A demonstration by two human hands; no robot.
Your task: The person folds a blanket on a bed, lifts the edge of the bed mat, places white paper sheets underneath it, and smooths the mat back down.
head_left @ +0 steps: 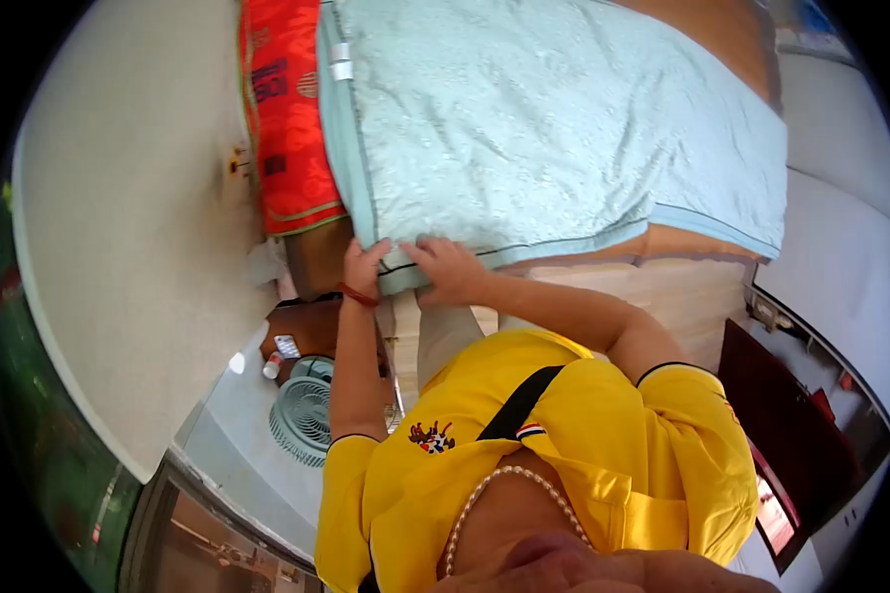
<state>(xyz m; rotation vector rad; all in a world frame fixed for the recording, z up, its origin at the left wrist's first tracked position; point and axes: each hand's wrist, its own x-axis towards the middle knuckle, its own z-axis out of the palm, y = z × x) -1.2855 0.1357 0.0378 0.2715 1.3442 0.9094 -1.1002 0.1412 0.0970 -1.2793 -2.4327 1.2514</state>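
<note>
We identify the bed point(707, 30) as the largest unit, its brown surface exposed at the far right and along the near side. Over most of it we find the light blue quilt point(554, 128), lying ahead of both hands and extending mainly to their right; its surface is lightly wrinkled, and its dark-trimmed near edge runs past the fingers. Along the quilt's left side we note the red cloth point(292, 148), bearing dark print and a green border. Nearer the person, beside the left forearm, we locate the pale green fan point(302, 410). We observe the right hand point(445, 272) over the quilt's near edge, its fingers pointing forward and left; blur prevents us from telling whether they pinch the fabric. Just beside it, the left hand point(363, 262) is at the quilt's near-left corner, thumb apart from the fingers; we cannot tell whether it grips. Smallest, we record the white label point(341, 61) on the left border and the red wristband point(357, 296) on the left wrist.
</note>
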